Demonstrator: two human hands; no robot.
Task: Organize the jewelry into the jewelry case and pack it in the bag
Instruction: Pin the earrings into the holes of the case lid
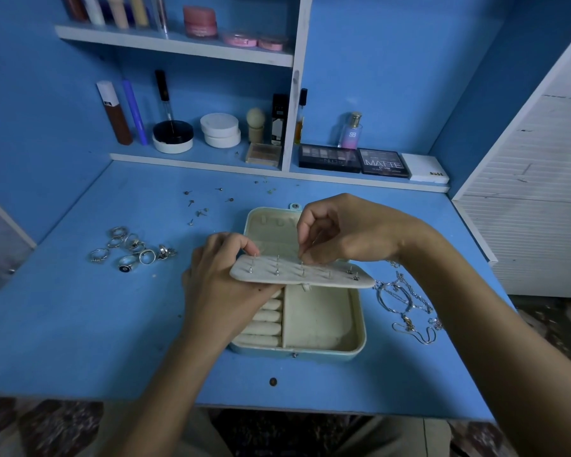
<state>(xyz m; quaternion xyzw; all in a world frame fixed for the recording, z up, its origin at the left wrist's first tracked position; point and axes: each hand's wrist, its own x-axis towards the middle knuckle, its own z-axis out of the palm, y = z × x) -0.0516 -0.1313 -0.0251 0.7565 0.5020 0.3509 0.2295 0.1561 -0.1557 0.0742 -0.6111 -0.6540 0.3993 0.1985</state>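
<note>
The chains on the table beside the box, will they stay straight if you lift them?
Probably not. The chains lie in loose loops and tangles, so they would likely droop and dangle. They look thin, so probably light. Being tangled together, one lifted chain might drag the others along.

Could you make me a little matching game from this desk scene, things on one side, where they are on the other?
Things:
1. rings
2. necklaces
3. loose ear studs
4. earring panel

Places:
A. desk, right of the jewelry case
B. held up over the case by the left hand
C. desk, left of the case
D. desk, behind the rings

Pairs: 1-C, 2-A, 3-D, 4-B
</note>
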